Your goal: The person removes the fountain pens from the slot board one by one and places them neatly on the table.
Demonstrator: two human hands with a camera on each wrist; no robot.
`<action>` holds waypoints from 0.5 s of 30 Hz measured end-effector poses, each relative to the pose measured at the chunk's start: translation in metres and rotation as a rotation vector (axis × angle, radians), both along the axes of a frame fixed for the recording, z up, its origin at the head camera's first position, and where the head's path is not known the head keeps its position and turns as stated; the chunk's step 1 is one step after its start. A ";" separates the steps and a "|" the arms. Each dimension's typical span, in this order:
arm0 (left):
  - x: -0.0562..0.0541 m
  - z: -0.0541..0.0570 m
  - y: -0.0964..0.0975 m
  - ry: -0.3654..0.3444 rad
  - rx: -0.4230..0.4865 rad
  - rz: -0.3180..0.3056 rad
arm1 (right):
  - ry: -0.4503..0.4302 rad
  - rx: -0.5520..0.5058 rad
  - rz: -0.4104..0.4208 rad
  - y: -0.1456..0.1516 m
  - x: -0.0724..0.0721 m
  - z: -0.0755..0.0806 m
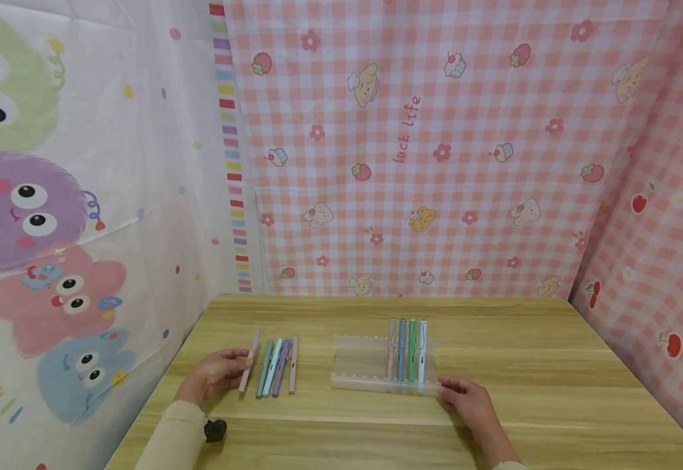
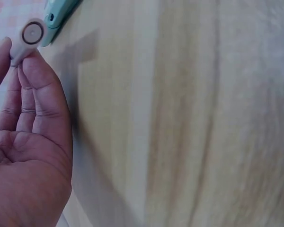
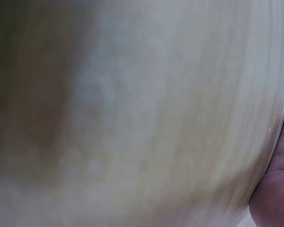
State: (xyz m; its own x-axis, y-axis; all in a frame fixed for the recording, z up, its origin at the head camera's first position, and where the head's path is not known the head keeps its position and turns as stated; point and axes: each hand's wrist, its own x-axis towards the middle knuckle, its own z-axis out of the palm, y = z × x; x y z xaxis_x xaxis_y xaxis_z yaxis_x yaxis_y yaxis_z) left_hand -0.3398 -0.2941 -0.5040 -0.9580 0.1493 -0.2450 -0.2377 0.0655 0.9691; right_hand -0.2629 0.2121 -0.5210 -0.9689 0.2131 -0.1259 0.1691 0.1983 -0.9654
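Observation:
Between thumb and fingers, my left hand [image 1: 218, 372] pinches a pale pink pen [image 1: 250, 360], held tilted at the left of the pen row. In the left wrist view the round end of this pale pink pen [image 2: 32, 33] points at the camera. Just right of it lie a teal pen [image 1: 264, 369], a light blue pen [image 1: 272, 367], a purple pen [image 1: 281, 367] and another pink pen [image 1: 293, 365]. A clear notched pen tray [image 1: 359, 359] bears pink, blue, green and light blue pens on its right side. My right hand [image 1: 467, 399] grips the tray's front right corner.
The wooden table [image 1: 330, 431] carries everything. A pink checked cloth [image 1: 424, 130] hangs behind it, with a cartoon-printed cloth [image 1: 159, 163] along the left and another checked cloth [image 1: 659, 261] on the right. A small black device [image 1: 215, 431] sits at the left wrist.

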 end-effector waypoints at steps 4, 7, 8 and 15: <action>0.000 -0.002 0.001 -0.003 -0.014 0.020 | -0.004 -0.004 0.001 0.000 0.000 0.001; 0.001 -0.003 0.002 -0.010 -0.018 0.050 | -0.007 -0.001 0.002 0.000 0.001 0.001; 0.001 -0.002 0.003 -0.012 -0.020 0.059 | -0.008 0.000 0.002 0.000 0.000 0.001; 0.004 0.003 0.007 -0.018 -0.053 0.067 | -0.001 -0.001 0.004 0.000 0.001 0.000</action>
State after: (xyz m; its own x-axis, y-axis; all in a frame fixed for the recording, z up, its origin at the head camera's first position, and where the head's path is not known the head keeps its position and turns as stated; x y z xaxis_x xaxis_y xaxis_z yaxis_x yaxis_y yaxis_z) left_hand -0.3355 -0.2870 -0.5010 -0.9606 0.0713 -0.2686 -0.2610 0.0998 0.9602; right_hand -0.2621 0.2121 -0.5209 -0.9695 0.2094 -0.1271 0.1694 0.1980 -0.9655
